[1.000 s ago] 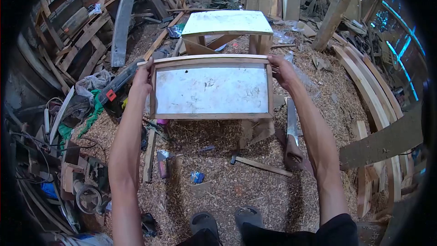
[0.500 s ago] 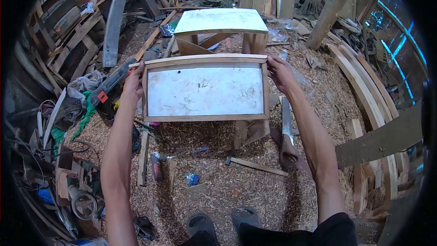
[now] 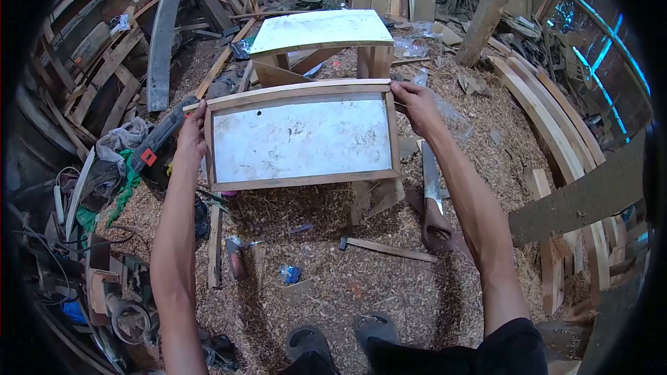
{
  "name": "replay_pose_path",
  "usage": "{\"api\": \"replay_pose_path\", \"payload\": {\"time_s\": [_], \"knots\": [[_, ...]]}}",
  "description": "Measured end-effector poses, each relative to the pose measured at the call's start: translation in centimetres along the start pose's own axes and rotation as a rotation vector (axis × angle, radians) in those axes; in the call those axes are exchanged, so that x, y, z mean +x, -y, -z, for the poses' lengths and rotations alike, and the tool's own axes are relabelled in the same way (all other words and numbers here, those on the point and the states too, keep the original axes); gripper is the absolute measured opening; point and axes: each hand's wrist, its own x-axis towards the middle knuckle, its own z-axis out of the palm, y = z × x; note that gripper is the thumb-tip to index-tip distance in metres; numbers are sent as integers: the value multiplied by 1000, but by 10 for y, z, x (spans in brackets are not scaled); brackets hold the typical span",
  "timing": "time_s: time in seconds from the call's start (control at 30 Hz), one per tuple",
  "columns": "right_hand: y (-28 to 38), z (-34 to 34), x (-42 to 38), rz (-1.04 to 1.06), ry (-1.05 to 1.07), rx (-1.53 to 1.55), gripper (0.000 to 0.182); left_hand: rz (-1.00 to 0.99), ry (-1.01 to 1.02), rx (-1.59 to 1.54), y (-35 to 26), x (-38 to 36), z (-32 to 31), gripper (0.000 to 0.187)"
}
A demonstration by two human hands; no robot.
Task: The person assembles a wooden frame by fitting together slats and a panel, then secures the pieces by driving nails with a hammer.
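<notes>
A wooden frame with a smudged white panel is held up in front of me, its long sides roughly level. My left hand grips its left upper corner, where a thin wooden strip runs along the top edge. At the right upper corner, my right hand pinches the frame between thumb and fingers. Just behind stands a wooden stool-like piece with a white top.
Below lie a handsaw, a hammer and a blue packet on wood shavings. Curved planks lean at the right. A machine with a round wheel stands lower left, near a long level-like tool.
The frame and both hands have shifted slightly left in view, and the frame now tilts a little, its right side higher. The background has also moved left. Both hands keep their hold.
</notes>
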Motion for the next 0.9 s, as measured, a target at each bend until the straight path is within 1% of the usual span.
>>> {"api": "replay_pose_path", "payload": {"time_s": [0.03, 0.1, 0.23, 0.33, 0.37, 0.43, 0.5, 0.53, 0.6, 0.67, 0.73, 0.87, 0.9], "knots": [[1, 1, 0, 2, 3, 2, 29, 1, 2, -11, 0, 1, 0, 34], [7, 4, -1, -87, 21, 191, 31, 0, 3, -22, 1, 2, 1, 32], [15, 7, -3, -133, 33, 211, 32, -15, 25, -91, 4, -1, 5, 25], [12, 2, -3, -127, -51, 25, 31, -28, 23, -140, 9, -2, 7, 23], [12, -2, -4, -128, -38, 30, 31, -37, 21, -162, 9, -2, 10, 22], [16, -7, -9, -35, -106, 79, 31, -47, 5, -159, 9, -7, 4, 23], [19, -5, -11, -61, -48, 84, 33, -47, 33, -162, 8, -10, 2, 24], [18, -3, -9, -86, -12, 84, 35, -43, 0, -160, 9, -6, 4, 24], [16, 0, -8, -76, 13, 74, 36, -24, 28, -165, 8, -7, 6, 25], [12, 1, -10, -61, 20, 61, 38, -44, 20, -168, 6, -13, 2, 27], [15, -3, -19, 17, 4, -4, 38, -56, 24, -172, 8, -17, 3, 28], [20, -8, -18, -5, -5, 11, 36, -52, 10, -157, 6, -17, 2, 24], [26, -10, -20, -45, -16, -31, 36, -58, -4, -142, 5, -16, 1, 21]]}}
